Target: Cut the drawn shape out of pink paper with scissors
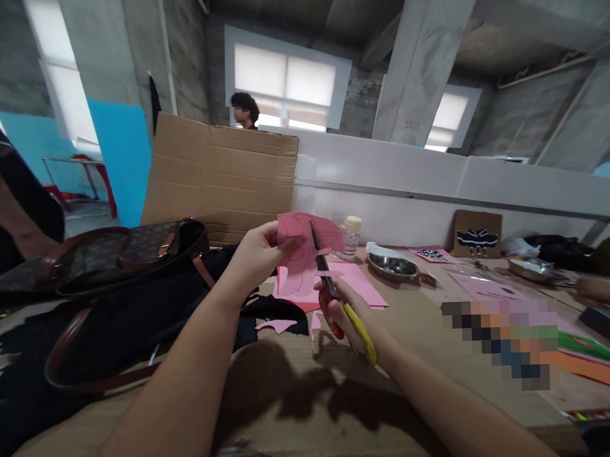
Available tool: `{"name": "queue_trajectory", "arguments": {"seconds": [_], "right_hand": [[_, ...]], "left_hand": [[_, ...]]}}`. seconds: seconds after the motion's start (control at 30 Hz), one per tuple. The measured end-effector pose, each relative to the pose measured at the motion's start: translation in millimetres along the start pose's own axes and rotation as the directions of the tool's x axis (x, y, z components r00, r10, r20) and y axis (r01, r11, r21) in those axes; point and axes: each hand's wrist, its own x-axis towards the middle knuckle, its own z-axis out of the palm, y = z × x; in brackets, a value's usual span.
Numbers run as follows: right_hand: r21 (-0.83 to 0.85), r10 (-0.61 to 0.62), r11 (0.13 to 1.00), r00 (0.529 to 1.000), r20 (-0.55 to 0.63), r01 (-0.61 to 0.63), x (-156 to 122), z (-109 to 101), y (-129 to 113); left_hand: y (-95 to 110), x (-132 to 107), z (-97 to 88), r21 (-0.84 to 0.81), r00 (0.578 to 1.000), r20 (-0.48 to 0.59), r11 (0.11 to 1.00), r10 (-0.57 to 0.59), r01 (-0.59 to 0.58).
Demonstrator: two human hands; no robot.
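My left hand [265, 246] pinches a sheet of pink paper [299, 265] with curved outlines drawn on it, held up above the table. In my right hand [345, 304] is a pair of scissors [359, 330] with red and yellow handles, its blades pointing up and lying across the paper. A narrow strip of the paper sticks out beside the blades. Behind and below the hands lie more pink sheets [370, 286]. Cut-off pink scraps [277, 326] rest on black fabric and on the wooden table [271, 396].
At left sits a brown patterned handbag [136, 251] on black cloth [123, 341]. A cardboard panel [218, 178] stands behind. Farther right are a white-lidded jar [352, 237], a metal bowl [394, 267] and coloured sheets [590, 365]. Other people's arms show at both sides.
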Motion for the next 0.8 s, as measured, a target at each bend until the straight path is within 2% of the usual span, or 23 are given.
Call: {"name": "queue_trajectory", "arguments": {"seconds": [0.37,0.53,0.8], "right_hand": [[-0.031,0.000,1.000,1.000,-0.030,-0.001,1.3,0.5,4.8],[0.007,0.026,1.000,0.999,-0.021,-0.026,1.7,0.4,5.3],[-0.003,0.057,0.998,0.998,-0.031,-0.057,0.4,0.6,1.3]], "left_hand": [[-2.8,1.6,0.7,-0.047,1.000,0.006,0.999,-0.009,0.010],[-2.0,0.2,1.3,-0.082,1.000,0.024,0.997,-0.007,0.009],[-0.8,-0.5,1.0,-0.043,1.000,0.012,0.999,-0.016,0.016]]}}
